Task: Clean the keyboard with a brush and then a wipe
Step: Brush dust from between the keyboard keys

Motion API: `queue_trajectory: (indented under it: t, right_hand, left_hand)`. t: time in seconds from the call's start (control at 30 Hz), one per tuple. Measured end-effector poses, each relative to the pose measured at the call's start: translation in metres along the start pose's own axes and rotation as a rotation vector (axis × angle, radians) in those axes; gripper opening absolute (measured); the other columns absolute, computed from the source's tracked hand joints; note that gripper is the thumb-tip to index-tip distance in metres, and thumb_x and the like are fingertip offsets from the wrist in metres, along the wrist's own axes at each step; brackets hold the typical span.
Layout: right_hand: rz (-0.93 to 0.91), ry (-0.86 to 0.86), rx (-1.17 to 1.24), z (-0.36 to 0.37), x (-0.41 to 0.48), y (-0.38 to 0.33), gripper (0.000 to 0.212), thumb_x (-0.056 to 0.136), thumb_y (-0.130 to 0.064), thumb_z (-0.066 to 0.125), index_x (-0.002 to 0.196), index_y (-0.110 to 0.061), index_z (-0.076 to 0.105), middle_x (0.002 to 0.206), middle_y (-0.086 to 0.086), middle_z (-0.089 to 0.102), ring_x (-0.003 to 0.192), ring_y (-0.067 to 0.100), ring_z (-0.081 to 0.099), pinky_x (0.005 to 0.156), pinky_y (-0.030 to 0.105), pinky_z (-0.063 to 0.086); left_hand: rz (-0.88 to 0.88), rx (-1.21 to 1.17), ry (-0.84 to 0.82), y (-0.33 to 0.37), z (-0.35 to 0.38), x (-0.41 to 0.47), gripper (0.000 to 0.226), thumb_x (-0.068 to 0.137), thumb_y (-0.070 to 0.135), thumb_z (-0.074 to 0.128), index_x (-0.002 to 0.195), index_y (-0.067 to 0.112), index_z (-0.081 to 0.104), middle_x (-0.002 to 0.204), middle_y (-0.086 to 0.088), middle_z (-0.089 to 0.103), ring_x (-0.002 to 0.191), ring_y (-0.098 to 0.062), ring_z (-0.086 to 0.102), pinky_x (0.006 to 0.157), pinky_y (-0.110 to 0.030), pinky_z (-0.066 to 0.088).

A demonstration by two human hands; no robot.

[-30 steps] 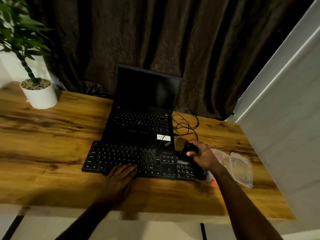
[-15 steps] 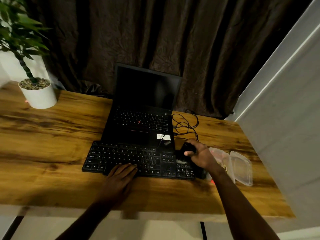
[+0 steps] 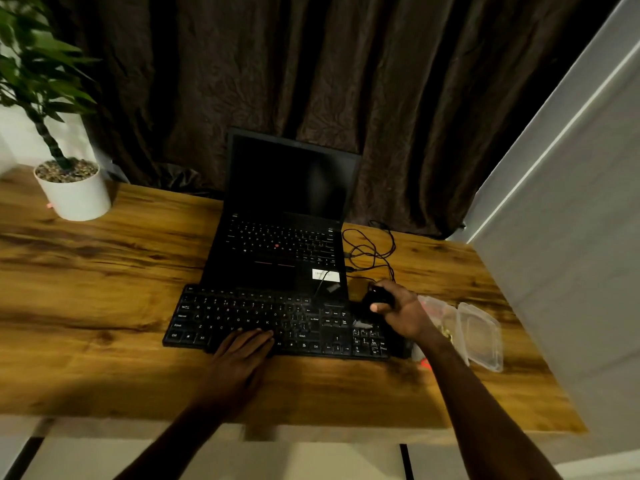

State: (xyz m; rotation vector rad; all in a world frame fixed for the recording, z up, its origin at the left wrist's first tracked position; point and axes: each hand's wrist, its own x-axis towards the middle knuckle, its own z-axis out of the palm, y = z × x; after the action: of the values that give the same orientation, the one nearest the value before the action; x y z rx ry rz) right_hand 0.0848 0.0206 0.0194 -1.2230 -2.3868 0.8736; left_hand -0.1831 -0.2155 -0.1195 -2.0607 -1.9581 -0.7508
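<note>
So the black keyboard (image 3: 277, 323) sits on the wooden surface (image 3: 104, 271), right in front of an open laptop (image 3: 287, 237) with a dark screen, the two pretty much touching. The left hand (image 3: 242, 351) lies flat on the near edge of the keyboard around the space bar, with its fingers (image 3: 256, 336) straight and relaxed, grasping nothing, just resting on the keys.

The right hand (image 3: 401, 313) is over the far right end of the keyboard, above the number pad. Its fingers are curled tight around a dark, stubby brush (image 3: 379, 297), thumb across the front. There's a pale tuft just below it by the number pad keys, but it's too blurry to say whether it actually touches them.

Other stuff: a black cable (image 3: 370, 247) loops loosely beside the laptop on the right, a clear plastic container (image 3: 481, 334) lies just right of the keyboard, and a white plant pot (image 3: 74, 195) stands at the far left corner. A dark curtain (image 3: 311, 81) hangs behind it all.
</note>
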Motion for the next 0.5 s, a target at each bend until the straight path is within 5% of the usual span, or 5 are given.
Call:
queue_trajectory:
  t: [0.07,0.17,0.33,0.5]
  right_hand:
    - [0.027,-0.014,-0.004,-0.011,-0.005,0.007,0.036,0.088,-0.002,0.068,0.114,-0.022,0.056,0.104,-0.004,0.059,0.095,0.015,0.060,0.068,0.018,0.054]
    - [0.016,-0.020,-0.077,-0.021,-0.006,0.019,0.038,0.086,0.000,0.068,0.113,-0.023,0.056,0.105,0.007,0.064,0.097,0.023,0.062,0.069,0.012,0.051]
    - [-0.003,-0.005,-0.054,0.003,-0.004,0.010,0.040,0.085,-0.019,0.071,0.121,-0.030,0.055,0.113,0.008,0.062,0.101,0.025,0.061,0.078,0.038,0.059]
    - [-0.011,0.019,0.040,0.007,-0.003,-0.001,0.036,0.086,-0.004,0.070,0.111,-0.027,0.058,0.108,0.007,0.062,0.098,0.026,0.062,0.074,0.034,0.059]
  left_hand:
    - [0.010,-0.014,0.009,0.000,-0.002,0.001,0.053,0.105,0.036,0.023,0.126,0.013,0.066,0.134,-0.003,0.062,0.126,-0.021,0.051,0.110,-0.044,0.030]
    - [0.007,-0.019,-0.002,0.000,-0.002,0.002,0.044,0.095,0.030,0.041,0.126,0.013,0.067,0.134,-0.002,0.062,0.126,-0.020,0.050,0.111,-0.043,0.029]
    - [0.006,-0.014,-0.017,-0.003,0.002,0.000,0.044,0.094,0.031,0.042,0.127,0.013,0.066,0.136,-0.002,0.061,0.126,-0.022,0.053,0.113,-0.042,0.026]
    - [0.001,-0.015,-0.037,-0.003,0.002,-0.001,0.048,0.102,0.035,0.031,0.128,0.013,0.065,0.136,-0.002,0.060,0.126,-0.022,0.054,0.113,-0.043,0.027]
